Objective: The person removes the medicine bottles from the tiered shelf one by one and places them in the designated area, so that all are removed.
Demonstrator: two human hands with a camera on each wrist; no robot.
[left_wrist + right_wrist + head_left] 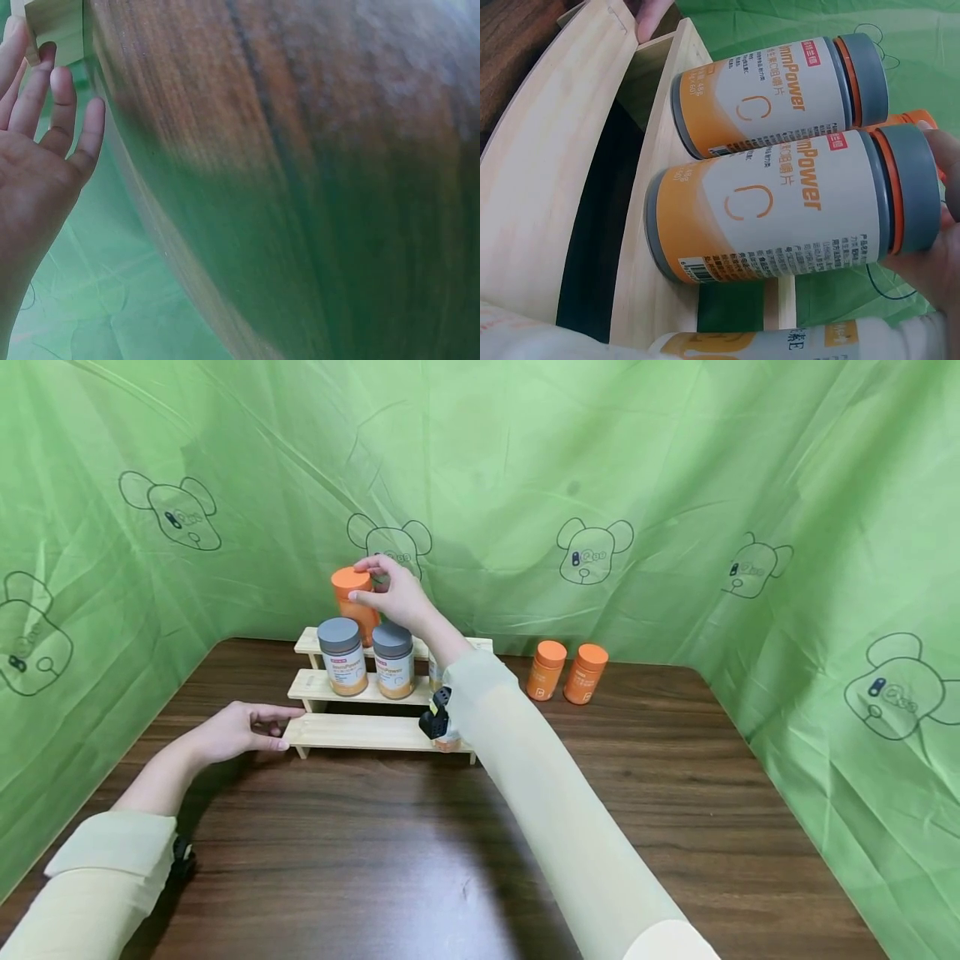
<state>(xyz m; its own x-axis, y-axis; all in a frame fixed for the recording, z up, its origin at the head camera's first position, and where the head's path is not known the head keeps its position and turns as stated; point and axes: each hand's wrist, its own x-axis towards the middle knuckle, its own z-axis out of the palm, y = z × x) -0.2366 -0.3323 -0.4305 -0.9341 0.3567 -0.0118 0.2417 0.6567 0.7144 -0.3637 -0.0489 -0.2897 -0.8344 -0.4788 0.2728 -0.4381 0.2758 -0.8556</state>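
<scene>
My right hand (401, 597) holds an orange bottle (352, 581) by its cap end, over the left part of the top step of a three-step wooden shelf (360, 732). Grey-lidded jars partly hide its base, so contact with the step is unclear. Two jars, the left jar (343, 664) and the right jar (780, 202), stand side by side on the middle step. With thumb in front and fingers behind, my left hand (232, 732) pinches the left end of the lowest step. Its fingertips meet the wood (60, 30) in the left wrist view.
Two more orange bottles, one (547, 671) beside the other (586, 674), stand on the dark wooden table (675, 777) right of the shelf. My right sleeve partly covers containers on the shelf's right side, including a white bottle (780, 346). Green cloth (495, 460) hangs behind.
</scene>
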